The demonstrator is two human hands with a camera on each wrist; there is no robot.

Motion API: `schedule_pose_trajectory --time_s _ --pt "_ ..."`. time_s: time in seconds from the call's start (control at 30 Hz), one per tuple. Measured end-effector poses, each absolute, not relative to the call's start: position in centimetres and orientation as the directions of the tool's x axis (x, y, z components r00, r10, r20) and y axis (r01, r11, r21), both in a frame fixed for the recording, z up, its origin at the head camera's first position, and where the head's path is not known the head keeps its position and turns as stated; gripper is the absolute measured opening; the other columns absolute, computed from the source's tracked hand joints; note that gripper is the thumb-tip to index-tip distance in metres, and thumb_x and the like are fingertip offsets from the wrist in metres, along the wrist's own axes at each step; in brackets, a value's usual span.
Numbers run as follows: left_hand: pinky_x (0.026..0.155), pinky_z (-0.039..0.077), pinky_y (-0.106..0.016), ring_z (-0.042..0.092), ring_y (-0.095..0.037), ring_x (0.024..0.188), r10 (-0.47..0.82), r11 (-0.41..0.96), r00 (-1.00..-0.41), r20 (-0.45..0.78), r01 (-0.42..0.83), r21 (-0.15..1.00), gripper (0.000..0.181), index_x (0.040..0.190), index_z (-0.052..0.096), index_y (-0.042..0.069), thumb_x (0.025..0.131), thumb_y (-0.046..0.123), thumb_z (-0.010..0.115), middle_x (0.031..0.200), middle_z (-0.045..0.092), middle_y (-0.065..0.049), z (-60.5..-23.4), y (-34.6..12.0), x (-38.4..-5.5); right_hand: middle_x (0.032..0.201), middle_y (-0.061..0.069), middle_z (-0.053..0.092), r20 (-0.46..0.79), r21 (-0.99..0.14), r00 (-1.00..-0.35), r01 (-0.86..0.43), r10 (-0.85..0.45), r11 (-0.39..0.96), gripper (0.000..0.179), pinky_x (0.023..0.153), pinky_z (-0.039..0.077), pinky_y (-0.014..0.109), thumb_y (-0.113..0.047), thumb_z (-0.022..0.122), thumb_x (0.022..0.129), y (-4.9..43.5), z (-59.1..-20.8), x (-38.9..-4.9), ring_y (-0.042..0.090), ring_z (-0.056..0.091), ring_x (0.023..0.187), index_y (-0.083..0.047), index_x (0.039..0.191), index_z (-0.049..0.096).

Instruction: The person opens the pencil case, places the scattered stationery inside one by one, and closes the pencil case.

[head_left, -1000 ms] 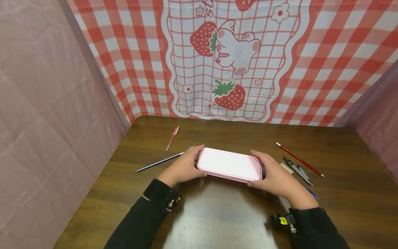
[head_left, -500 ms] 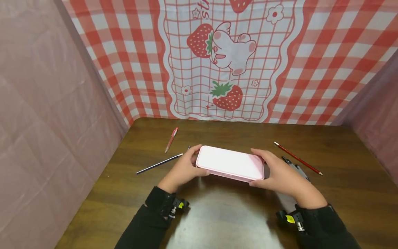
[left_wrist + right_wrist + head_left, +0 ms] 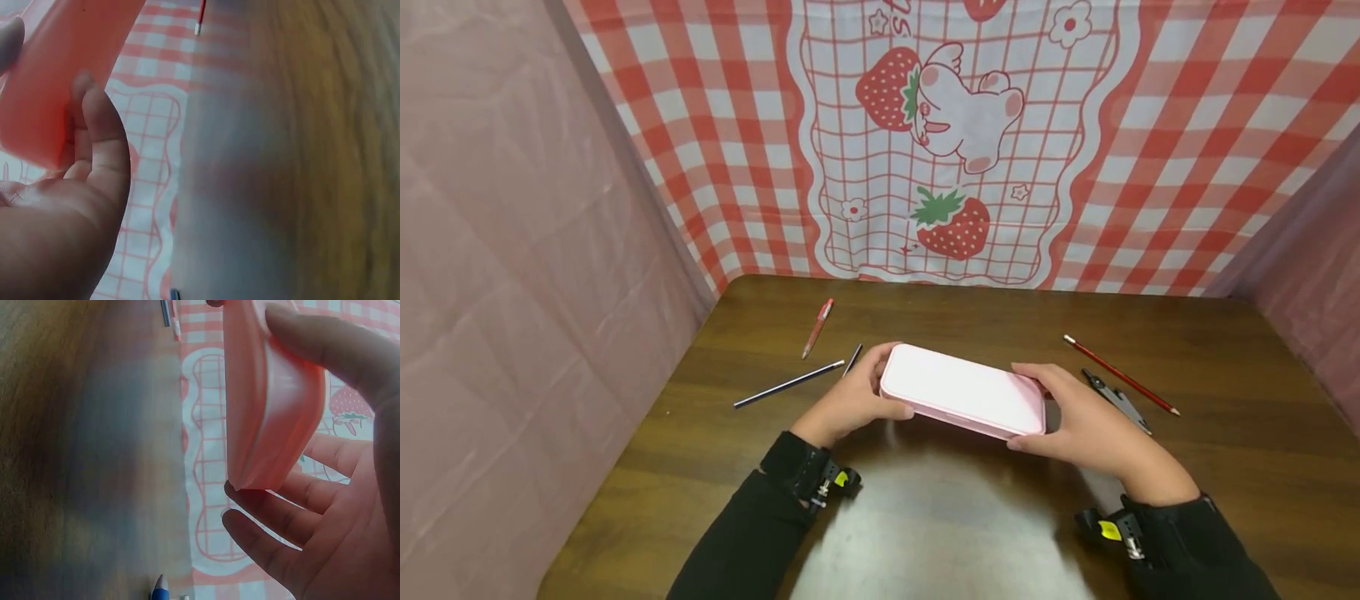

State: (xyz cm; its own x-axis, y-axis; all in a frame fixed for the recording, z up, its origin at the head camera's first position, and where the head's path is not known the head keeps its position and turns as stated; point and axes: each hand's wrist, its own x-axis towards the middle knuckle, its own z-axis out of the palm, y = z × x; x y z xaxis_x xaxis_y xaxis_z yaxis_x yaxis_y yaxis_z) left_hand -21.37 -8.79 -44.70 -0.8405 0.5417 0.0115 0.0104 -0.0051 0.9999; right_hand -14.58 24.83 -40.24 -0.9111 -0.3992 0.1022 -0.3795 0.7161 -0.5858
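A pink case (image 3: 962,387) with rounded corners and a pale, plain top, like a pencil case, is held over the table between both hands. My left hand (image 3: 853,400) grips its left end, thumb along the near side and fingers behind. At the right end my right hand (image 3: 1086,425) holds it the same way, with the thumb low on the near side. In the left wrist view the case (image 3: 75,62) is large beside the curled fingers. The right wrist view shows fingers under one end of the case (image 3: 281,412) and the thumb across its side.
On the wooden table (image 3: 925,517), a red pen (image 3: 817,329), a dark striped pencil (image 3: 790,384) and a dark stick (image 3: 853,359) lie left. A red pencil (image 3: 1120,375) and a compass (image 3: 1116,401) lie right. A blue pen tip (image 3: 160,589) shows in the right wrist view.
The case has shifted slightly right, its right end dipping lower, both hands still on it. The pale eraser and blue pen seen earlier are now hidden by the right hand and forearm.
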Motion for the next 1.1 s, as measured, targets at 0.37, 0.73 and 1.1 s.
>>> schedule_pose_trajectory --time_s 0.37,0.73,1.1 --pt "0.094 0.048 -0.034 0.055 -0.027 0.115 0.573 -0.146 -0.819 -0.038 -0.147 0.978 0.098 0.15 0.021 0.011 0.074 -0.01 0.078 0.14 0.044 -0.018 -43.3 -8.1 -19.7 0.136 0.0 0.056 0.171 -0.556 -0.891 -0.44 -0.421 0.705 0.086 0.089 0.049 0.049 -0.056 0.088 0.076 24.6 -38.6 -13.5 0.018 0.055 0.114 -0.017 0.143 0.053" --pt "0.091 0.052 -0.035 0.058 -0.027 0.112 0.598 -0.284 -0.801 0.028 -0.179 0.942 0.105 0.159 0.014 0.013 0.077 -0.017 0.073 0.144 0.041 -0.018 -42.0 -7.2 -18.4 0.14 -0.004 0.052 0.347 -0.537 -0.812 -0.582 -0.469 0.611 0.075 0.097 0.032 0.012 -0.028 0.092 0.079 24.8 -36.8 -12.7 0.013 0.045 0.125 -0.016 0.142 0.055" --pt "0.093 0.049 -0.036 0.056 -0.028 0.115 0.488 -0.249 -0.873 -0.002 -0.142 0.958 0.099 0.154 0.02 0.014 0.079 -0.012 0.078 0.145 0.042 -0.015 -39.8 -5.8 -17.2 0.13 0.006 0.068 0.638 -0.332 -0.64 -0.73 -0.428 0.598 0.048 0.114 0.031 0.024 -0.051 0.07 0.095 21.9 -36.4 -12.4 0.028 0.058 0.125 -0.01 0.119 0.075"
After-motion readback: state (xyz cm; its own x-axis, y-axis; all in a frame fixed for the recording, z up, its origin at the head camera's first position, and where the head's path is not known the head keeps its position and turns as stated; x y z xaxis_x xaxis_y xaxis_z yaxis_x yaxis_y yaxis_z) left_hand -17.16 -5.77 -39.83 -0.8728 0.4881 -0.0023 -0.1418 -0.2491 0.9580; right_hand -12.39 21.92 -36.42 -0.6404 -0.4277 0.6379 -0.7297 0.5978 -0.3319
